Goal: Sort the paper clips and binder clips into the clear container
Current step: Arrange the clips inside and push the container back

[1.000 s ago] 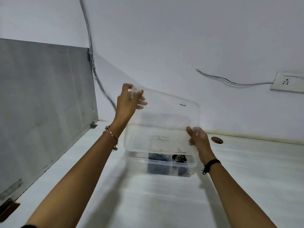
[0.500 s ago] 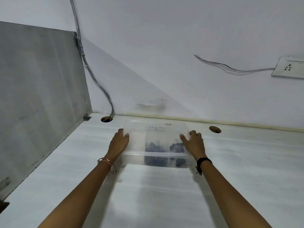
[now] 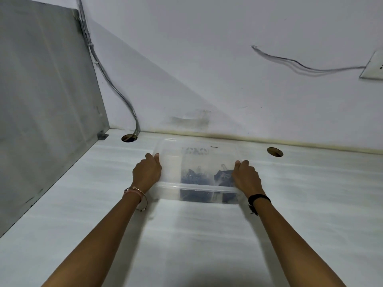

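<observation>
Clear container (image 3: pixel 196 186) sat near desk's (image 3: pixel 207 235) back edge. Left hand (image 3: pixel 147 172) gripped its left side, right hand (image 3: pixel 246 177) its right side. Dark clips (image 3: pixel 193 178) lay inside.

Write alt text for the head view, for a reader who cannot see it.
A person's left hand and right hand hold the ends of a lidded clear container on a white desk against a wall. Dark clips show through its plastic in two compartments.
</observation>
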